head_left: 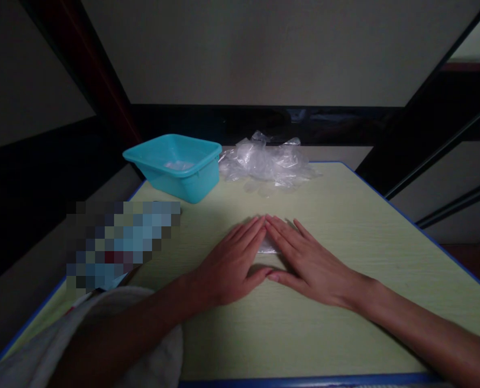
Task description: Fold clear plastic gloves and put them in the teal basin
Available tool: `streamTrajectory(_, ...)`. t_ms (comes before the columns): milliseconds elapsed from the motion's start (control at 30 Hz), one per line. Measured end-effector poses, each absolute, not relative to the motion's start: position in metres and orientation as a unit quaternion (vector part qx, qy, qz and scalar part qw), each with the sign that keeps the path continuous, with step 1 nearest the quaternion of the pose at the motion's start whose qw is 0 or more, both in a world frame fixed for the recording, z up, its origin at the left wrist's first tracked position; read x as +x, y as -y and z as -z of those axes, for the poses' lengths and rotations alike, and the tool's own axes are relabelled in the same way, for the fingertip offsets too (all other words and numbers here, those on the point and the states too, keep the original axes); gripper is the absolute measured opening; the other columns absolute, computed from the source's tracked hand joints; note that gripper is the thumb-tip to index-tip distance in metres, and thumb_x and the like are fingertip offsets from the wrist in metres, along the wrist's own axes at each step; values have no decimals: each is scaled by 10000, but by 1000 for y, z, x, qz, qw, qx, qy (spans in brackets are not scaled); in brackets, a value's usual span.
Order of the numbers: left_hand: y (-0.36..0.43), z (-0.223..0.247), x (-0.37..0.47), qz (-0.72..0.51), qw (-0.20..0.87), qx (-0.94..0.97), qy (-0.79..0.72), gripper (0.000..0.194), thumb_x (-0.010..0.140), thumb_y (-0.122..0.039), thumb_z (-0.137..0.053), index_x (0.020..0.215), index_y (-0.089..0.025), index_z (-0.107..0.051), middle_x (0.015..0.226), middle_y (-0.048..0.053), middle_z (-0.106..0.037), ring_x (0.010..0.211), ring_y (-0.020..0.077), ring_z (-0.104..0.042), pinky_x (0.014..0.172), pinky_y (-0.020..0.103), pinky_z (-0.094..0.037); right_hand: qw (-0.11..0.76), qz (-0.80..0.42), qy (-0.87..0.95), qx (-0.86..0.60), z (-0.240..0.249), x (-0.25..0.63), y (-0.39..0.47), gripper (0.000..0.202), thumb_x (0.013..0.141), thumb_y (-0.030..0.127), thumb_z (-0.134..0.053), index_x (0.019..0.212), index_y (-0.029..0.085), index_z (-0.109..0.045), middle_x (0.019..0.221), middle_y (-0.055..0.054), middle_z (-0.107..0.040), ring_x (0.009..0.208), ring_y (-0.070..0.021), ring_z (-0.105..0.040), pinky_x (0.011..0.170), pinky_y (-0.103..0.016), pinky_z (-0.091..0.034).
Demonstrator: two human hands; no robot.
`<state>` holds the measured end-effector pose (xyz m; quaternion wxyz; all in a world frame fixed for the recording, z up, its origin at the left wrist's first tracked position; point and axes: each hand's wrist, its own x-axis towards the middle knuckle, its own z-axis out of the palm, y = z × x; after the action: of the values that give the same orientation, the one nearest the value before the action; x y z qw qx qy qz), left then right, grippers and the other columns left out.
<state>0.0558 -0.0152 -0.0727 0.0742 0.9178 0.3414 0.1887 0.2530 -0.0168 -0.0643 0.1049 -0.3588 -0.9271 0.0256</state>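
Note:
On the pale tabletop (304, 345), my left hand (234, 264) and my right hand (304, 258) lie flat with fingers stretched out. Their fingertips meet at the front, and the thumbs touch nearer to me. Beneath the fingers is a flat piece of clear plastic (269, 246), mostly covered by both hands; only a small shiny part shows in the gap between them. Neither hand is closed around anything.
A turquoise plastic basin (201, 183) stands at the back left with some clear plastic inside. Beside it lies a heap of crumpled clear plastic bags (264, 159). A blurred, bluish item (138, 237) rests at the left edge. A wall panel (248, 54) rises behind the table.

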Motion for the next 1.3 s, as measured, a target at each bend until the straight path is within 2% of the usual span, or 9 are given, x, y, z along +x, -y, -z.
streamTrajectory(133,16,74,55,-128,62,927,-348,598,897,-387,-380,1350,-10,-276,1439,238,-286,1370,261,-183,1081,456,-241,74,-36,932,-354,68,255,17,824,875,598,-312,1414,-6,-155,1455,-253,-181,1366,-291,-131,1070,-551,-189)
streamTrajectory(433,15,73,54,-95,49,932,-346,632,884,-426,-399,1354,-19,-282,1449,228,-266,1374,263,-169,1082,463,-230,75,-40,934,-347,72,258,18,837,868,602,-330,1443,61,-52,1464,-225,-153,1368,-278,-116,1078,-545,-168)
streamTrajectory(967,15,70,56,-53,49,930,-360,673,878,-449,-417,1367,-7,-279,1470,222,-203,1374,294,-152,1089,475,-194,30,-44,933,-355,67,258,18,841,868,624,-282,1419,2,-150,1448,-252,-154,1361,-307,-113,1057,-582,-181)
streamTrajectory(1300,15,70,56,-48,60,924,-375,713,855,-474,-452,1378,-26,-263,1478,199,-195,1381,269,-130,1109,433,-166,18,-48,929,-367,64,266,17,850,857,650,-241,1428,29,-131,1449,-249,-162,1362,-298,-129,1049,-587,-191)
